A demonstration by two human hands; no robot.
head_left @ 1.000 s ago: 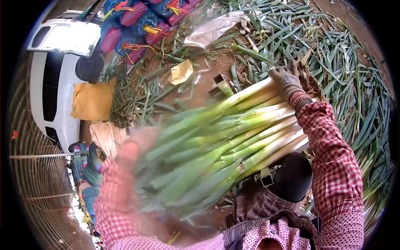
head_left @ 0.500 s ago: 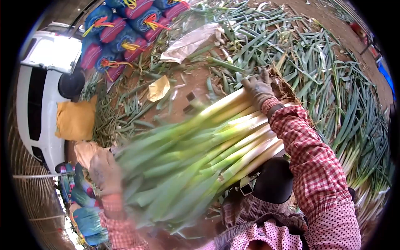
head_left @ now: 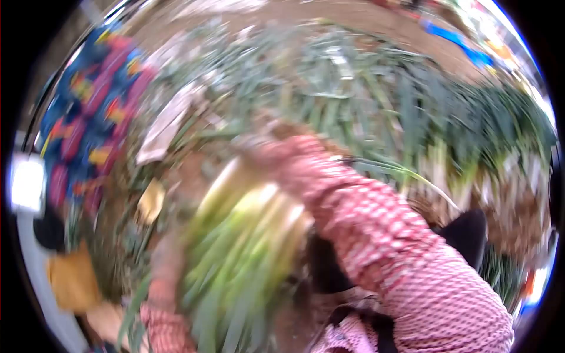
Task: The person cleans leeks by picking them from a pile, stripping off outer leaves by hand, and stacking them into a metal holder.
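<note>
- Leek bundle [head_left: 241, 253]: probably heavy as a whole; shafts look stiff, leaves floppy; likely slick, bruises easily; best held round firm pale shafts, second hand under leaves;
- looks whitish at upper end, yellow-green midway, deeper green below; blurry from where I stand; it's right of and below the yellow paper scrap [head_left: 151, 201];
- right hand [head_left: 256, 146]: right of and above scrap, near bundle's pale end; left hand [head_left: 169, 250]: below scrap, along bundle's leafy side; both smeared, can't tell if fingers are spread or closed;
- loose leeks [head_left: 424, 112] well right of scrap
</note>
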